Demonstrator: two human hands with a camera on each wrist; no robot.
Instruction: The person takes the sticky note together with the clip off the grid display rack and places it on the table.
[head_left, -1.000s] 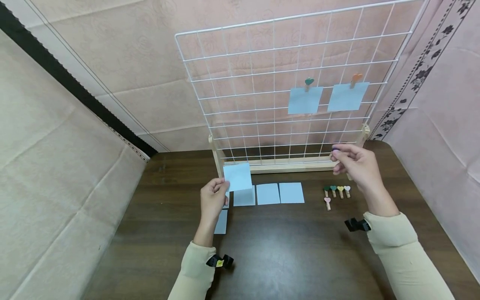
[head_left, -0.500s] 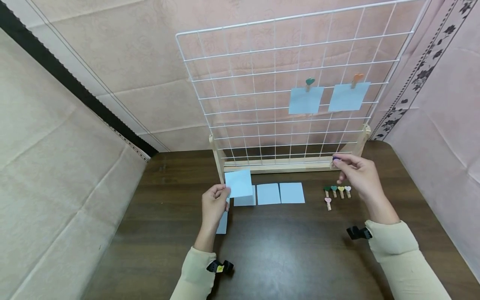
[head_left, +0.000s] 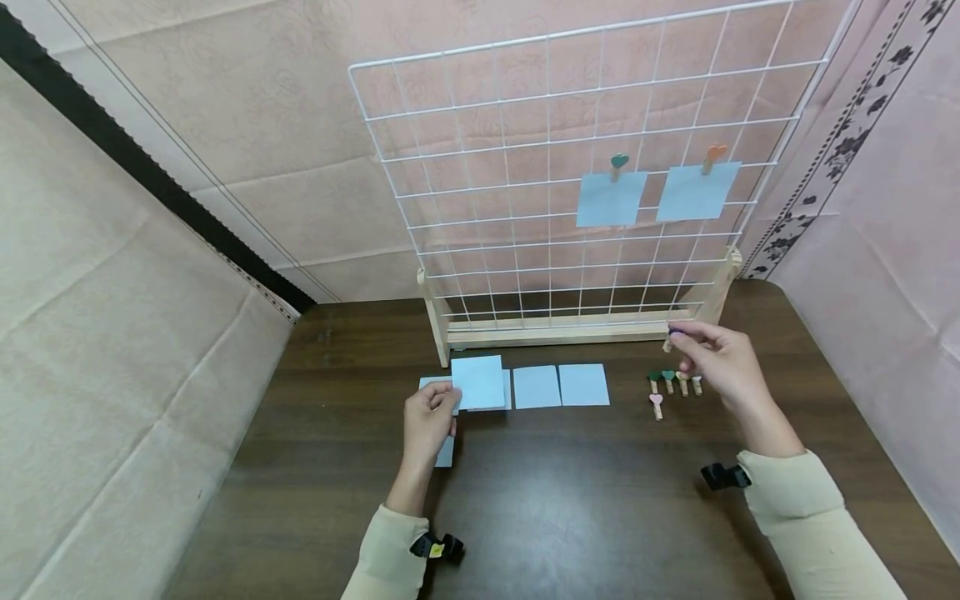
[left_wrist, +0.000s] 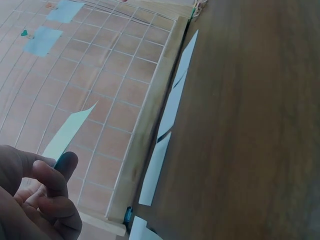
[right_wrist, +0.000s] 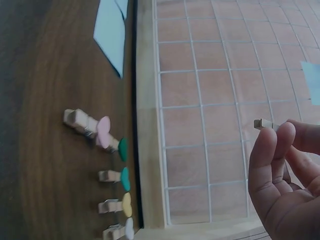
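My left hand (head_left: 429,417) pinches a light blue paper square (head_left: 478,383) between thumb and fingers, held above other squares on the table; the left wrist view shows this paper (left_wrist: 69,131) nearly edge-on. In my right hand (head_left: 716,362), thumb and fingertips pinch a small wooden clothespin (right_wrist: 263,123) with a dark purple top, mostly covered by the fingers. Below that hand lie several heart-topped clothespins, among them a pink one (head_left: 656,405) and a teal one (head_left: 668,379). A white wire grid (head_left: 525,179) stands behind, bearing two blue squares under a green-heart clothespin (head_left: 618,162) and an orange-heart clothespin (head_left: 713,157).
The grid rests in a wooden stand (head_left: 555,335) at the back of the brown table (head_left: 570,500). Two blue squares, a middle one (head_left: 536,387) and a right one (head_left: 583,385), lie before it. Cloth walls (head_left: 135,375) enclose the sides and back.
The left hand has lowered its paper square toward the squares on the table. My right hand, holding the clothespin, has moved down and slightly toward me. The grid's papers stay put.
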